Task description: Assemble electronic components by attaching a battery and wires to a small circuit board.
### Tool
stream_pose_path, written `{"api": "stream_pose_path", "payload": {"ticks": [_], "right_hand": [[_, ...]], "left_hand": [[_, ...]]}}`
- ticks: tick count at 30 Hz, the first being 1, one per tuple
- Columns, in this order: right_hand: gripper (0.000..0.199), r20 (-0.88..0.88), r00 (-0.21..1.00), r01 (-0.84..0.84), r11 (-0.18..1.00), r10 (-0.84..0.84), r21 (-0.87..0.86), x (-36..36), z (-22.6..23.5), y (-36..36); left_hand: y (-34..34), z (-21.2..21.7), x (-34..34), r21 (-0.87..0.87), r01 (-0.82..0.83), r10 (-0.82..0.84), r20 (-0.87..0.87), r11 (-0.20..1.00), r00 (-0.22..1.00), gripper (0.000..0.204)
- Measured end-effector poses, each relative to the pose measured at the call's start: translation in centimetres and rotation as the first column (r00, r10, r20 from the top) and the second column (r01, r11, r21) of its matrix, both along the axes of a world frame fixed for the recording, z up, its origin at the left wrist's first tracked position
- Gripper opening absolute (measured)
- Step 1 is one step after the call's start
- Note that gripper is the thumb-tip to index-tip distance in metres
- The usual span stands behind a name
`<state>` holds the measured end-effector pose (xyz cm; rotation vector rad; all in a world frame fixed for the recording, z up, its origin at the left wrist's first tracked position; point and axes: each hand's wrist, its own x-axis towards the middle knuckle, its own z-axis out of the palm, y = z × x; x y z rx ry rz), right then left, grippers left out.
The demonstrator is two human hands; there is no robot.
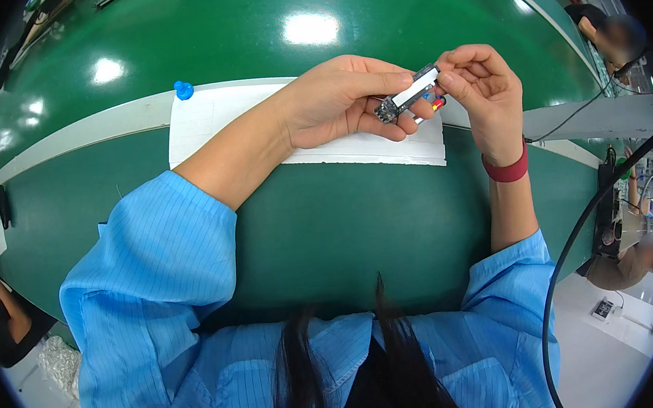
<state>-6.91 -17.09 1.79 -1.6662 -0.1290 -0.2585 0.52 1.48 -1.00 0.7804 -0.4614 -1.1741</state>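
A small, narrow black electronic module (pixel 387 110) with a white strip (pixel 418 86) along its top lies tilted above the paper. My left hand (pixel 341 99) is closed round it, thumb on top and fingers underneath. At its upper right end, the thumb and forefinger of my right hand (pixel 486 84) are pinched together against the tip. What lies between those two fingertips is hidden. Small red, yellow and blue bits (pixel 437 104) show below the module by my left fingertips; their kind is unclear. A red band (pixel 507 165) circles my right wrist.
A white paper sheet (pixel 222 139) lies under my hands on the green table (pixel 328 227), with a blue knob-like piece (pixel 183 90) at its corner. A black cable (pixel 575 238) hangs down at right. A black pen-like object (pixel 3 206) lies far left. Other people sit at both sides.
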Motion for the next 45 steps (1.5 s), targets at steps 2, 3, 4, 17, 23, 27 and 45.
{"api": "stream_pose_path", "payload": {"ticks": [2,3,4,17,23,27,45], "right_hand": [[0.017,-0.009,1.000,-0.008,1.000,0.007,-0.015,0.0,-0.1,0.0],[0.017,-0.022,1.000,0.008,1.000,-0.008,-0.001,0.0,-0.1,0.1],[0.016,-0.032,0.999,0.023,1.000,-0.023,0.012,0.0,0.0,0.2],[0.015,0.252,0.945,0.271,0.929,-0.208,-0.252,-0.3,-1.0,2.1],[0.015,0.386,0.888,0.424,0.769,-0.250,-0.479,-0.7,-1.2,3.6],[0.014,0.370,0.894,0.403,0.814,-0.253,-0.418,-0.7,-1.1,3.7],[0.021,0.250,0.951,0.244,0.937,-0.181,-0.250,0.0,-0.8,3.2]], "left_hand": [[0.0,-0.1,-0.1,0.011,-0.007,0.007,0.021,1.000,1.000,0.032],[-0.1,-0.1,-0.2,0.025,-0.005,0.004,0.041,1.000,0.999,0.032],[-0.1,-0.1,-0.2,0.037,-0.004,0.002,0.064,0.999,0.998,0.032],[-0.4,-0.5,-0.8,-0.004,-0.123,0.123,0.047,0.992,0.991,0.034],[-0.5,-0.9,-0.9,0.018,-0.142,0.142,0.045,0.990,0.989,0.032],[-0.6,-0.7,-1.2,0.017,-0.176,0.174,0.092,0.984,0.980,0.032],[-0.3,-0.4,-1.1,0.028,-0.186,0.184,0.054,0.982,0.981,0.028]]}}
